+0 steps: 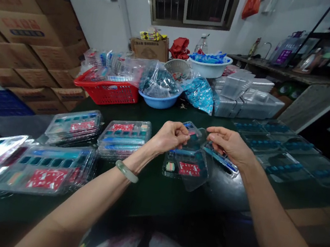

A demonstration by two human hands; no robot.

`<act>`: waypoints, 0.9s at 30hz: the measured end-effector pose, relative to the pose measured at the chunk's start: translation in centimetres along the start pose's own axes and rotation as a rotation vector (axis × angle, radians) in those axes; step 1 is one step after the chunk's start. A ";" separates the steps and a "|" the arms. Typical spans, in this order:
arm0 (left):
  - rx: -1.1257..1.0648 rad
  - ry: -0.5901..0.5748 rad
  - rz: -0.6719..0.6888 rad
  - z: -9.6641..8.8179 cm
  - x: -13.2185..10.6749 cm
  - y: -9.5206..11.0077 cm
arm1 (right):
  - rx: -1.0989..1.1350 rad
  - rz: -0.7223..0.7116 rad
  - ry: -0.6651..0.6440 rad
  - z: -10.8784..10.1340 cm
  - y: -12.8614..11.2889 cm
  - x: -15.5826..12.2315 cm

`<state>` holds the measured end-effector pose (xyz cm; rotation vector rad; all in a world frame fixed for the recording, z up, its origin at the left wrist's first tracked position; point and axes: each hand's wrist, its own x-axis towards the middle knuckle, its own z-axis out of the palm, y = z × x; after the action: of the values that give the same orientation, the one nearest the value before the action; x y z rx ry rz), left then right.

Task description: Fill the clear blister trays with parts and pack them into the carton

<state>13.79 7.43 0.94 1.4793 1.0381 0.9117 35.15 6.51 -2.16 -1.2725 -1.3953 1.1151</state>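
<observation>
Now, dark green surface (146, 194): clear case (172, 175) marks dial centre, red packet (189, 169) and striped block (170, 166) inside. Left hand (183, 137) at eleven o'clock, fingertips drawn together; right hand (213, 136) at one, fingers loosely curled, thumb near forefinger. Can't tell from here whether either pinches clear sheet (195, 183) overlapping case. Nine o'clock: stacked filled cases (122, 139). Ten: red basket (106, 94). Eleven: blue basin (158, 101). Toward three: clear trays (284, 166).

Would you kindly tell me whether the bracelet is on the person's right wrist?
No, the pale green bracelet circles the wrist of the left hand.
</observation>
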 end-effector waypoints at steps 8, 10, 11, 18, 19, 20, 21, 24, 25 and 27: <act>-0.336 0.317 -0.116 -1.0 -2.0 -3.9 | -0.235 0.033 0.132 0.2 4.9 -3.9; -0.377 0.337 -0.148 -1.1 -2.7 -4.2 | -0.136 0.068 0.133 0.8 4.9 -4.3; -0.393 0.339 -0.161 -1.2 -3.2 -4.3 | -0.080 0.079 0.142 1.1 4.8 -4.4; -0.381 0.265 -0.307 -2.1 -7.2 -6.4 | 0.082 0.124 0.060 2.1 5.4 -2.9; -0.359 0.250 -0.327 -2.2 -7.5 -7.1 | 0.077 0.133 0.047 2.2 5.5 -2.7; -0.351 0.239 -0.340 -2.3 -7.7 -7.8 | 0.074 0.141 0.032 2.3 5.6 -2.5; -0.357 0.228 -0.347 -2.3 -7.9 -8.3 | 0.074 0.146 0.019 2.4 5.6 -2.3; -0.448 0.220 -0.340 -2.2 -8.0 -9.5 | 0.073 0.149 -0.017 2.6 5.3 -1.7; -0.482 0.226 -0.323 -2.1 -8.0 -9.7 | 0.055 0.148 -0.028 2.5 5.1 -1.4; -0.537 0.240 -0.269 -1.9 -8.0 -9.9 | -0.030 0.137 -0.026 2.3 4.5 -0.5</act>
<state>8.04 1.12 -8.67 0.7796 1.0290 1.0836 33.71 6.24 -7.04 -1.3965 -1.3651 1.2110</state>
